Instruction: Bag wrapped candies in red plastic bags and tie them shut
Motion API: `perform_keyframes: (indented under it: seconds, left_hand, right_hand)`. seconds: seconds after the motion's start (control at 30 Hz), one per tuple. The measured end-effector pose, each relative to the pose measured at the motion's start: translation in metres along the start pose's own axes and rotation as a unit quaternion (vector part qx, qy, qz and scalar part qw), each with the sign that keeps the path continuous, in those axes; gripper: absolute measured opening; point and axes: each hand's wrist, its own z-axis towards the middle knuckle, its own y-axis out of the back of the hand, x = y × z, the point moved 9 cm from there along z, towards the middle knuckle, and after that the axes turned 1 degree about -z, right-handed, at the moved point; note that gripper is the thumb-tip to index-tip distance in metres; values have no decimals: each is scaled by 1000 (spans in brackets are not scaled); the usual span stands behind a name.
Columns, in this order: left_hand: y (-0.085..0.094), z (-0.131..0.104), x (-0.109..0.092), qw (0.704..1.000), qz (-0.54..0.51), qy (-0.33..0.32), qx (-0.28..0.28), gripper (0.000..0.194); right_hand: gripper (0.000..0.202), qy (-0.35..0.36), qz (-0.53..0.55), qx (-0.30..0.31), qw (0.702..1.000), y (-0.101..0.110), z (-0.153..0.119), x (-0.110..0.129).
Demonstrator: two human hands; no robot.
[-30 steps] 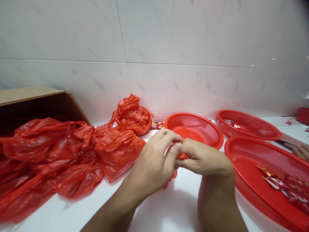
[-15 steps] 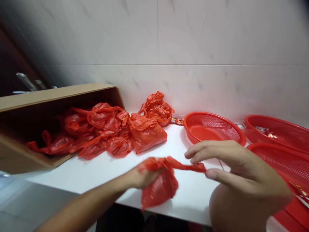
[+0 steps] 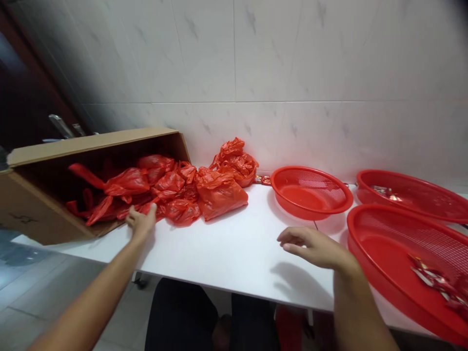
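My left hand (image 3: 142, 224) reaches to the mouth of the cardboard box (image 3: 47, 214), its thumb and fingers apart beside the red plastic bags. A knotted red plastic bag (image 3: 127, 183) lies on top of others inside the box, its twisted end pointing left. More bags spill from the box onto the table, among them a fuller red bag (image 3: 221, 197). Above the white table (image 3: 234, 248) hovers my right hand (image 3: 310, 246), fingers loosely curved, thumb apart, with nothing in it. It is nearest to the round red basket (image 3: 310, 207).
Two larger red baskets stand on the right: a front basket (image 3: 387, 258) with shiny red packets (image 3: 435, 280), and a rear basket (image 3: 420, 195) with a few wrappers. A crumpled bag heap (image 3: 237, 163) and small red packets (image 3: 262, 180) lie by the tiled wall (image 3: 292, 58).
My left hand has moved left to the box and let go of the red bag, which now seems to lie on the pile. My right hand has come off the bag's twisted handle.
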Motion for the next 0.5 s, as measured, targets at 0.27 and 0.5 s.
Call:
perform_keyframes:
  seconds: [0.27,0.5]
  left_hand:
    - [-63,-18,58,979,174,98,-41,80]
    - [-47,-18,64,971,178,104,-119,77]
  right_hand:
    - [27,-70,-24,-142,987,-28,53,-78]
    - [24,-88,-60,-154,982,-33,60,-95]
